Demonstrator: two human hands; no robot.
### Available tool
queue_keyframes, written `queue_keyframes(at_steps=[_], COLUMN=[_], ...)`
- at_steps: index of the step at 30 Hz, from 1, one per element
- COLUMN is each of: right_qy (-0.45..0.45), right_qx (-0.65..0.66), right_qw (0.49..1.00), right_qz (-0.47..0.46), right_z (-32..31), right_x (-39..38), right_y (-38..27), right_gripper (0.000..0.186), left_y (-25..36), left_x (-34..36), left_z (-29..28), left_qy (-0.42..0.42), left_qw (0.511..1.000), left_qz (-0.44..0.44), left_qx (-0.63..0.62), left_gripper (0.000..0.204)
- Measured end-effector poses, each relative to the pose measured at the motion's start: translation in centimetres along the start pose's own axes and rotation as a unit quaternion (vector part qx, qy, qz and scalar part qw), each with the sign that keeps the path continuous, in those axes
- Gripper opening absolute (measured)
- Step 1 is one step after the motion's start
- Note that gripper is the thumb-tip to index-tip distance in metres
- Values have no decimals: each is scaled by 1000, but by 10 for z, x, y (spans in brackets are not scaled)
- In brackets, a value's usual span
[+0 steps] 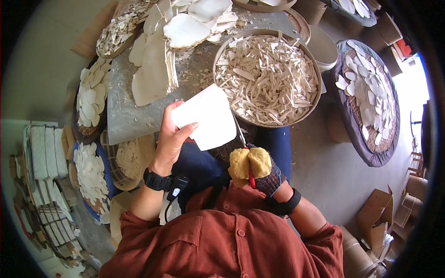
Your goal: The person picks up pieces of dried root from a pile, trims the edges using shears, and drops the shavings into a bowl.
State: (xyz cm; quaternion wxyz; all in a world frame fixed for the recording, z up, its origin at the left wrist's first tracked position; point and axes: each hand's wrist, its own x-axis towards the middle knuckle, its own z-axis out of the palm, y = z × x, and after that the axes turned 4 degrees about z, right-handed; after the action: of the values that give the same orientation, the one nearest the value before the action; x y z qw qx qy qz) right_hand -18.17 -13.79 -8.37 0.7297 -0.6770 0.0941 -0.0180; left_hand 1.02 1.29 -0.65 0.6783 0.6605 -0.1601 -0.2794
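Between the thumb and fingers of my bare left hand (168,141) is a thin white slice (208,119), flat and roughly four-sided. My right hand (270,181) wears a dark knitted glove and closes around red-handled scissors (251,180). Thick yellow foam (239,162) pads their handles, and a narrow metal blade reaches up to the slice's right edge. Whether the blade touches the slice is hard to tell. Just beyond my hands, a round tray (319,88) holds many pale chips and strips.
Large pale slices (150,76) lie stacked on the grey table (123,121). Round trays of white slices stand at left, and another cloth-edged tray (388,148) stands at right. A white bucket (324,48) is behind the chip tray. Cardboard boxes (371,211) sit lower right.
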Motion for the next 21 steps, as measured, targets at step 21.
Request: queue_keyframes(at_steps=[21], right_qy=[13], right_qx=[-112], right_qw=[993], right_qz=[-26], right_z=[-4], right_x=[-3], right_y=[5], right_gripper=[28], left_y=[-4], left_x=[1], left_z=[2], left_qy=[-76], left_qw=[996], left_qz=[-38], left_qx=[-5], left_gripper=[51])
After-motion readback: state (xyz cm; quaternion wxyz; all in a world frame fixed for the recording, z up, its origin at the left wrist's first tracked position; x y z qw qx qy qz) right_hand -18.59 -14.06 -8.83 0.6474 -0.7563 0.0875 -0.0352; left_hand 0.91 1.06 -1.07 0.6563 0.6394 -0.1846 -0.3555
